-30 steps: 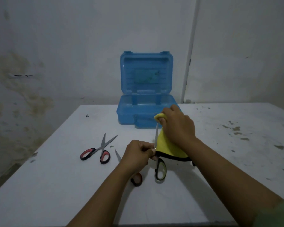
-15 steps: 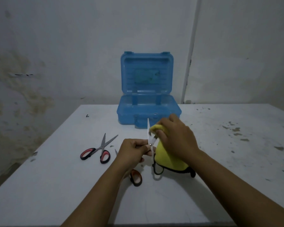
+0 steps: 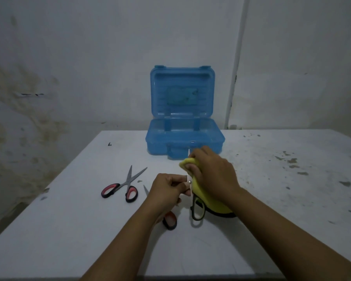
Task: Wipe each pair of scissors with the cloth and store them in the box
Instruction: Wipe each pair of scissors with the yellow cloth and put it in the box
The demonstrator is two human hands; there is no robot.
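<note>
My left hand pinches a pair of scissors near the pivot, blades upright, its dark handle loop hanging below. My right hand grips a yellow cloth wrapped round the blade; only the blade tip shows above the fingers. A pair of red-and-black scissors lies open on the table to the left. Another pair with a red handle lies under my left wrist, mostly hidden. The blue box stands open behind my hands, lid upright.
The white table carries dark stains on its right side. A stained wall stands close behind the box, with a white pipe running down it. The table's left edge drops off near the red-and-black scissors.
My right hand slid the cloth from the blade tip down toward the pivot, then back up a little. The held scissors sit slightly lower and nearer me.
</note>
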